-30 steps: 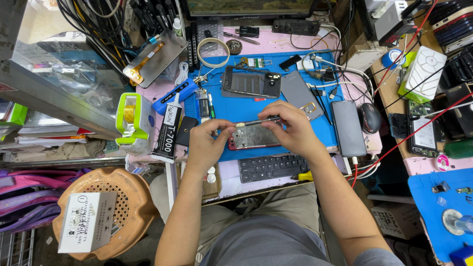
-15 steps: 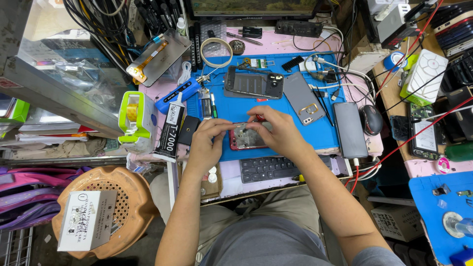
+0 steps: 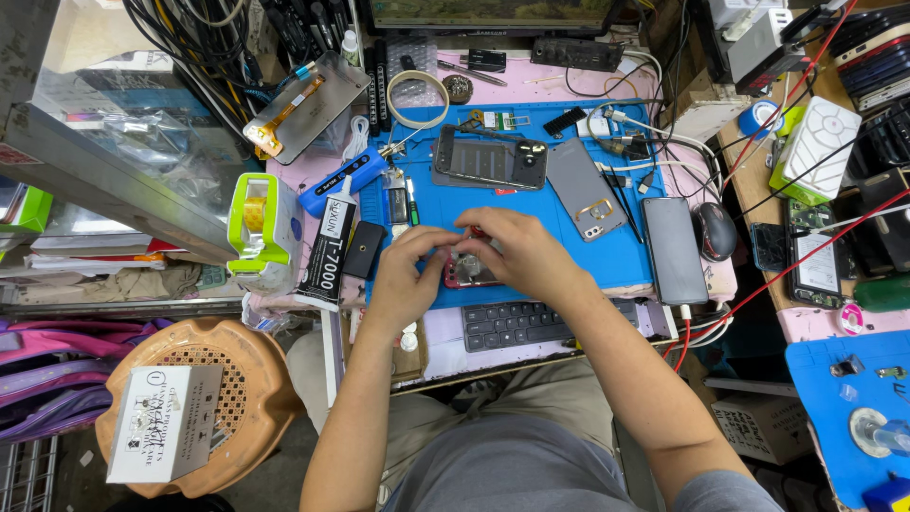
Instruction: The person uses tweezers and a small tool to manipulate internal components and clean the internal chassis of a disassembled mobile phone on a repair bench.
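Both hands, left hand (image 3: 406, 275) and right hand (image 3: 519, 254), pinch closed on the opened phone (image 3: 466, 273) just above the keyboard (image 3: 517, 324). One slip could flick tiny parts off the blue mat (image 3: 569, 248).

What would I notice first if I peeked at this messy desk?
Both hands, left hand and right hand, meet over a small opened phone on the bright blue mat. Farther back lies another dark phone, and at the left stands a lime-green tape dispenser.
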